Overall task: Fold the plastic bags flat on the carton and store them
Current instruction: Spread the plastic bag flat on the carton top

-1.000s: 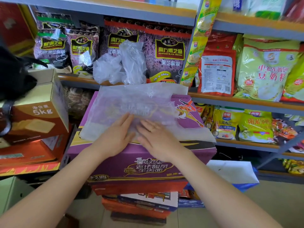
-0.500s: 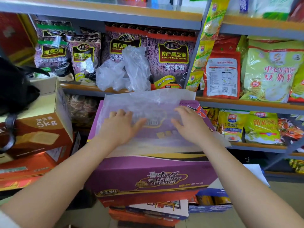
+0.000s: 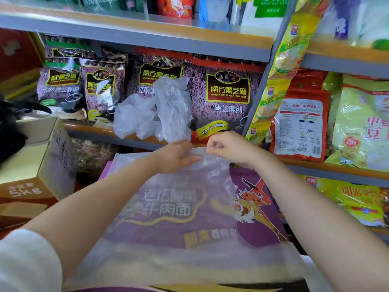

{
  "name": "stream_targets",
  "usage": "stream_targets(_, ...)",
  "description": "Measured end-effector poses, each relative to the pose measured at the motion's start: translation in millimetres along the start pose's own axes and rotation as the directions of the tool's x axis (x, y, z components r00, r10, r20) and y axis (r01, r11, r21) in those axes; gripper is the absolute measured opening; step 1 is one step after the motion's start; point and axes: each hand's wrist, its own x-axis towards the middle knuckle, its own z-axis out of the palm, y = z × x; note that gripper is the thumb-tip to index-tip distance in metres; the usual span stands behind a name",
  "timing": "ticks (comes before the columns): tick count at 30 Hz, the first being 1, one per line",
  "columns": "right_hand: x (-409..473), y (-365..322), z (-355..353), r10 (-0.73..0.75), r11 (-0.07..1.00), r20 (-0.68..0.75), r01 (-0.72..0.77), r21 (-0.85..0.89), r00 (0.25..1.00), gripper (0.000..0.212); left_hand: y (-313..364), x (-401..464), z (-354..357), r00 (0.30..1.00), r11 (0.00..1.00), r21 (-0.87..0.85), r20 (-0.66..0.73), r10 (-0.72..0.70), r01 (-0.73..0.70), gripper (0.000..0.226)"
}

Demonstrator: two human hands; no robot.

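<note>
A clear plastic bag (image 3: 168, 218) lies spread flat over the top of a purple noodle carton (image 3: 259, 209). My left hand (image 3: 174, 157) rests at the bag's far edge, fingers together on the film. Just to its right, my right hand (image 3: 229, 146) pinches that same far edge between thumb and fingers. Two crumpled clear bags (image 3: 155, 110) stand on the orange shelf edge just behind my hands.
Purple sesame-paste packs (image 3: 227, 91) fill the shelf behind. A brown 5 kg box (image 3: 31, 165) stands at the left. Red and green food packs (image 3: 301, 127) line the right shelves, yellow packs (image 3: 357, 201) below. A grey shelf post (image 3: 267, 72) rises right of my hands.
Both hands slid from the middle of the bag up to its far edge. The right hand closed into a pinch on that edge. The view moved closer over the carton.
</note>
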Motion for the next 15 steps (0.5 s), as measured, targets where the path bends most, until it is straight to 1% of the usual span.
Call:
stream_targets(1, -0.4, -1.6, -4.6, -0.025, 0.999, 0.024, 0.026, -0.039, 0.999, 0.019, 1.1, 1.9, 0.1, 0.999, 1.000, -0.017, 0.036, -0.014, 0.014, 0.039)
stream_targets(2, -1.1, -3.0, -8.4, -0.027, 0.994, 0.078, 0.035, -0.102, 0.997, 0.024, -0.7, 2.1, 1.3, 0.997, 0.999, -0.019, 0.066, -0.029, 0.030, 0.038)
stream_targets(3, -2.2, -1.7, -10.7, -0.008, 0.985, 0.145, 0.033, -0.171, 0.989, 0.030, -2.5, 0.6, 2.6, 0.997, 0.999, 0.018, 0.074, -0.036, 0.035, 0.038)
stream_targets(5, -6.1, 13.4, -12.7, 0.050, 0.961, 0.254, 0.022, -0.276, 0.966, 0.042, -6.9, -4.6, 8.0, 0.999, 0.989, 0.149, 0.035, -0.029, 0.024, 0.035)
stream_targets(7, -14.9, 35.4, -9.7, 0.088, 0.955, 0.295, 0.004, -0.298, 0.951, 0.046, -17.3, -9.6, 13.9, 1.000, 0.968, 0.249, -0.019, -0.021, 0.026, 0.035)
stream_targets(8, -20.8, 47.0, -7.3, 0.113, 0.958, 0.305, -0.022, -0.287, 0.946, 0.048, -22.7, -12.4, 15.5, 0.999, 0.960, 0.278, -0.045, -0.014, 0.026, 0.038)
stream_targets(11, -38.2, 77.0, -2.9, 0.234, 0.943, 0.289, -0.144, -0.300, 0.928, 0.050, -32.1, -18.6, 15.4, 0.983, 0.923, 0.386, -0.163, 0.081, -0.013, 0.062)
stream_targets(12, -42.6, 84.1, -2.2, 0.276, 0.931, 0.259, -0.191, -0.311, 0.926, 0.051, -33.4, -19.6, 14.8, 0.971, 0.912, 0.410, -0.208, 0.115, -0.020, 0.063)
stream_targets(13, -46.1, 88.8, -2.2, 0.320, 0.913, 0.211, -0.241, -0.329, 0.924, 0.053, -33.1, -20.7, 13.1, 0.964, 0.906, 0.423, -0.239, 0.119, -0.007, 0.060)
stream_targets(15, -52.4, 85.8, -5.8, 0.407, 0.837, 0.075, -0.339, -0.431, 0.910, 0.052, -33.1, -23.7, 10.1, 0.965, 0.907, 0.417, -0.254, 0.058, 0.055, 0.044)
